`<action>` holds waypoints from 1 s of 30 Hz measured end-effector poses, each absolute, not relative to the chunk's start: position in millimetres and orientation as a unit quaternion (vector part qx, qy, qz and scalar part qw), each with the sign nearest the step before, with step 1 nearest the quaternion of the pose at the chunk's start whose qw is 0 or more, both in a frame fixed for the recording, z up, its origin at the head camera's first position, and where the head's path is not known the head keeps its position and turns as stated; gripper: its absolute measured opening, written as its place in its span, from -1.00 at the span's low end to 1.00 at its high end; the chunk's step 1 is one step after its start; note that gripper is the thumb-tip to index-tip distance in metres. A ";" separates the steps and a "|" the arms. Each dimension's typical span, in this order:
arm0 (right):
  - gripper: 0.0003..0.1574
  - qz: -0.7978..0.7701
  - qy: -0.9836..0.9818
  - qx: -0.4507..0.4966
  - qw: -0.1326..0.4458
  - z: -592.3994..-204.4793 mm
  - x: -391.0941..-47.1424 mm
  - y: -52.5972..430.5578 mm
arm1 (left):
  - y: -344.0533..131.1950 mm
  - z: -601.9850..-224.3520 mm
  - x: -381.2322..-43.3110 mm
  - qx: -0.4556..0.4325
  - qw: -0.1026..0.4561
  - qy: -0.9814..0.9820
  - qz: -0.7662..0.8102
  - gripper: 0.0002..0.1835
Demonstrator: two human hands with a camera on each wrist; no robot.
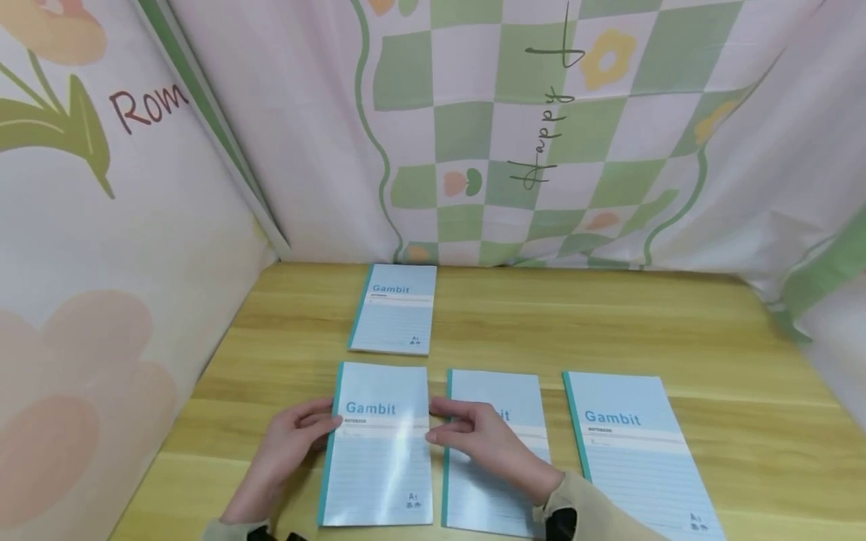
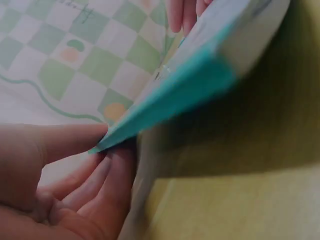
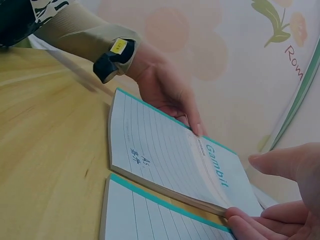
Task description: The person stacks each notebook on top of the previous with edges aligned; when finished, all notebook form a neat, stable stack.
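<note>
A pale-blue Gambit notebook (image 1: 379, 466) with a teal spine lies at the front left of the wooden table. My left hand (image 1: 287, 443) pinches its spine edge, thumb on the cover and fingers underneath, as the left wrist view shows; shadow lies beneath the notebook there. At the opposite edge is my right hand (image 1: 483, 439), its fingertips (image 3: 240, 220) touching the notebook's side while another digit stands apart from the cover. The right hand and forearm partly cover a second matching notebook (image 1: 494, 383).
A third notebook (image 1: 636, 451) lies farther right. Behind the front-left one, another notebook (image 1: 392, 323) sits near the table's back edge. A checkered curtain (image 1: 460, 135) hangs along the back, and a flower-printed curtain (image 1: 169, 210) borders the left.
</note>
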State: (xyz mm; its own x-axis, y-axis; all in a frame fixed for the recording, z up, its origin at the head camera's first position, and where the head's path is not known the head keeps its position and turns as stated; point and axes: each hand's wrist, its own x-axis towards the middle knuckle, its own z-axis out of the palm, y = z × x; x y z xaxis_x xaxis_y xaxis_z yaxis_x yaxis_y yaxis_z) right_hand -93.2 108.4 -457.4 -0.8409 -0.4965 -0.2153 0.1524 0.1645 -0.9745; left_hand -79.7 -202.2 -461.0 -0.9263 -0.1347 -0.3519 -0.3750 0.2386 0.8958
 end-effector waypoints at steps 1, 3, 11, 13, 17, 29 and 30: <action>-0.21 -0.634 0.721 -0.119 0.254 -457.4 -93.4 108.7 | -202.0 -461.2 -79.5 -0.159 0.106 0.775 0.603 -0.43; -0.21 -0.631 0.724 -0.117 0.253 -457.7 -93.9 109.2 | -201.6 -461.5 -79.0 -0.149 0.116 0.766 0.614 -0.38; -0.21 -0.629 0.730 -0.104 0.246 -456.2 -94.5 109.1 | -198.5 -461.6 -80.8 -0.144 0.108 0.752 0.634 -0.37; -0.18 -0.628 0.732 -0.100 0.245 -455.4 -95.0 108.4 | -197.8 -460.5 -82.6 -0.146 0.108 0.740 0.648 -0.36; -0.14 -0.630 0.729 -0.099 0.248 -454.5 -96.8 107.5 | -196.0 -459.1 -88.3 -0.157 0.111 0.714 0.673 -0.35; -0.27 -0.668 0.694 -0.080 0.259 -456.0 -105.6 107.8 | -191.5 -458.8 -103.6 -0.148 0.097 0.697 0.695 -0.40; -0.30 -0.670 0.693 -0.078 0.255 -456.1 -106.5 107.4 | -190.9 -458.7 -104.8 -0.147 0.095 0.697 0.695 -0.39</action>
State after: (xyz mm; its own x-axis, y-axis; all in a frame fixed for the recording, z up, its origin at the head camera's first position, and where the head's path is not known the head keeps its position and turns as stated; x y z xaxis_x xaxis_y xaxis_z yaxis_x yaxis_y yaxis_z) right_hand -106.5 107.4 -456.1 -0.8572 -0.4508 -0.2488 0.2337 0.0900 -0.9681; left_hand -104.8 -190.9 -458.7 -0.9383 -0.0729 -0.3379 -0.3381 -0.0107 0.9411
